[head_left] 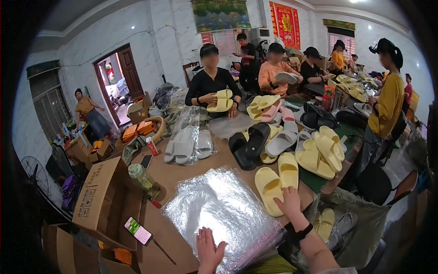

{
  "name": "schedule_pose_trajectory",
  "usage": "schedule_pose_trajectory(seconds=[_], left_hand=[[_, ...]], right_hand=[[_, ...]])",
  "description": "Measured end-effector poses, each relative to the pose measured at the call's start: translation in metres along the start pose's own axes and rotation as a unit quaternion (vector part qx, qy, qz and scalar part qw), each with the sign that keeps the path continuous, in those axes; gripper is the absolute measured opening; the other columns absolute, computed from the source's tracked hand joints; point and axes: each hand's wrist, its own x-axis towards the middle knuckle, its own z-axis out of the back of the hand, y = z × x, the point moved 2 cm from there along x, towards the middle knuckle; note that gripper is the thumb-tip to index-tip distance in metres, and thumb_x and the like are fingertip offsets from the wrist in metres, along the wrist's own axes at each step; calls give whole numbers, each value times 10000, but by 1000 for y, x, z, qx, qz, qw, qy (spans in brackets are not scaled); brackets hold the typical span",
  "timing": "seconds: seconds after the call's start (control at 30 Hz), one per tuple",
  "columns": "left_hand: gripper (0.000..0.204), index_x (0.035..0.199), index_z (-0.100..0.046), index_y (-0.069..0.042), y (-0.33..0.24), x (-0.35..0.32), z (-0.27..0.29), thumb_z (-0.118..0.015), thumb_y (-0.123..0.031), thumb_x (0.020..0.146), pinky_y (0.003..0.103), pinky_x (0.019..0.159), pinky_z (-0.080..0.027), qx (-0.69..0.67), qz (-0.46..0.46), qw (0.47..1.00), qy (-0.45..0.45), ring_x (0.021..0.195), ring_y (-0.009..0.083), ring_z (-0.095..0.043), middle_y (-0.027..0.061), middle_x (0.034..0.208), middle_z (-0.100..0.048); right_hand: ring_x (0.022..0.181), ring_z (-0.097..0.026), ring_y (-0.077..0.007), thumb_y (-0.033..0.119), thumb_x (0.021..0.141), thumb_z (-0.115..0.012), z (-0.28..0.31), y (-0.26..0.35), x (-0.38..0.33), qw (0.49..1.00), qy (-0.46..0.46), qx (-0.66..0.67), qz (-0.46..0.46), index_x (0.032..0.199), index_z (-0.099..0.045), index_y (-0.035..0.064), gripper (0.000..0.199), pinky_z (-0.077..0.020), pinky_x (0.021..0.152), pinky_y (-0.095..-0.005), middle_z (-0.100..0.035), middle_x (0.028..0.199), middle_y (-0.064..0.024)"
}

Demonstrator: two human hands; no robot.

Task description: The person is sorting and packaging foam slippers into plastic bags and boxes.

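Note:
A pair of pale yellow slide slippers lies near the right side of the table, toes pointing away from me. My right hand reaches over their heel ends, with its fingers stretched out and touching the slippers. In front of me spreads a thick stack of clear, shiny plastic bags. My left hand is at the stack's near edge, fingers extended and thumb apart, holding nothing.
Black slippers and several yellow pairs crowd the table beyond. Bagged white slippers lie at the far left. A green bottle, a cardboard box and a lit phone stand left. A person opposite holds yellow slippers.

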Motion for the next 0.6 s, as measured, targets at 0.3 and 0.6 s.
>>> schedule_pose_trajectory(seconds=[0.3,0.6], left_hand=[[847,1447,-374,89,-3,0,3,-681,-450,869,566,1197,-155,-10,27,1000,14,1444,483,-287,348,1508,-359],[835,1449,-377,89,-4,1,3,-654,-462,886,571,1189,-171,-1,15,1000,7,1435,485,-301,342,1506,-367]], right_hand=[[1095,-507,-342,423,818,-748,-31,-12,37,984,10,-141,-104,1279,-601,5,640,-468,918,-446,-559,1115,-178],[987,-546,-322,314,828,-740,-30,-32,31,997,-5,-64,-46,1049,-708,77,325,-483,847,-440,-569,1019,-128]])
